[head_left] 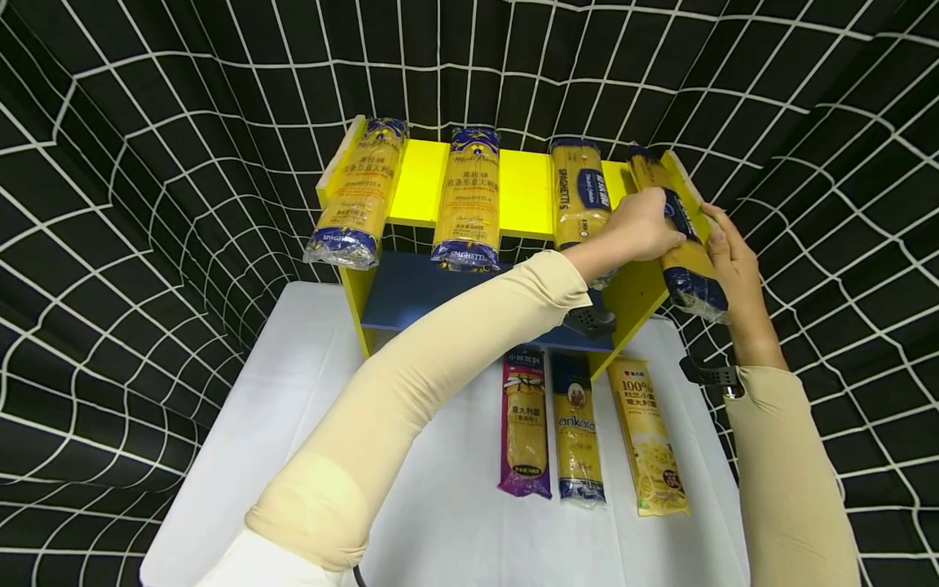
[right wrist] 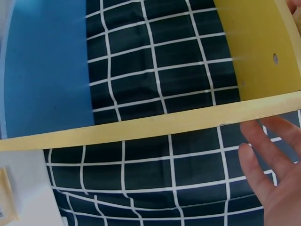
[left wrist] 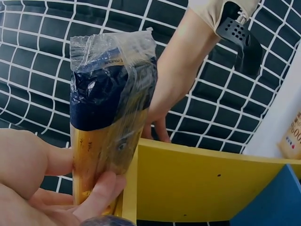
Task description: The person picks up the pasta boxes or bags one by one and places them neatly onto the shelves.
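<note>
A yellow-topped shelf (head_left: 420,186) holds clear packs of spaghetti with dark blue ends. At its right end my left hand (head_left: 649,224) grips one spaghetti pack (head_left: 689,249), whose near end juts past the shelf's front. The left wrist view shows the left hand (left wrist: 56,181) with thumb and fingers on either side of this pack (left wrist: 106,108). Outside the shelf's right side panel (head_left: 685,191) is my right hand (head_left: 737,273). In the right wrist view the right hand's (right wrist: 277,165) fingers are fairly straight, with fingertips right at the panel's edge.
More spaghetti packs lie along the top: one at left (head_left: 355,196), one mid-left (head_left: 467,200) and one near the left hand (head_left: 575,191). Below is a blue board (head_left: 399,285). A purple pack (head_left: 524,424), an ankara pack (head_left: 577,432) and a yellow pack (head_left: 649,440) lie on the white table (head_left: 433,497).
</note>
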The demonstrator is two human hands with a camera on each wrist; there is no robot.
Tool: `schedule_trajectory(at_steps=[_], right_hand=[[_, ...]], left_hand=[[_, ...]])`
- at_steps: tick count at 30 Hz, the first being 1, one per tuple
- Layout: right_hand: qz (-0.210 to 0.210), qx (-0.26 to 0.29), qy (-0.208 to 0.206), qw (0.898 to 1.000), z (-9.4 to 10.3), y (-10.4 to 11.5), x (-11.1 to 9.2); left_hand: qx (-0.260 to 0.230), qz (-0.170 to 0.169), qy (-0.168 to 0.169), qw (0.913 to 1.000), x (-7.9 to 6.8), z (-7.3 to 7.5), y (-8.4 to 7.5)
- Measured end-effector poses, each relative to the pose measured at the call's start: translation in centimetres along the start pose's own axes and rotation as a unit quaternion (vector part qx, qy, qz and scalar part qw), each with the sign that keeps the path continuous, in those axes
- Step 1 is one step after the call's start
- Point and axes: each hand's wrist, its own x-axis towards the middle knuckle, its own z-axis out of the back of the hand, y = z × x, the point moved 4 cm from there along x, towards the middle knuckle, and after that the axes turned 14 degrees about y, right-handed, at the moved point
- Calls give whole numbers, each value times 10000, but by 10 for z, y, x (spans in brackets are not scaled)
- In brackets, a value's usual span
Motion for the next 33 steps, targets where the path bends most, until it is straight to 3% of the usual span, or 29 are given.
schedule_trajectory(at_steps=[9,15,22,28,33], right_hand=[[247,55,-102,9996,-2,21,-9],[186,159,-23,9997,-2,6,-3],[266,150,-96,9995,-3,18,-7],[407,88,-227,9989,-2,18,-6],[453,30,-229,9987,-2,18,-5]], left_hand=[[583,-484,101,9971,2,-4,-3],[756,-782,-191,9939,-4,-4,2],[1309,-986,-661,9843,-8,-1,2],[1482,-1183,-710,9793,-12,0,7],[1452,-1495,-647,9759,-24,0,8]])
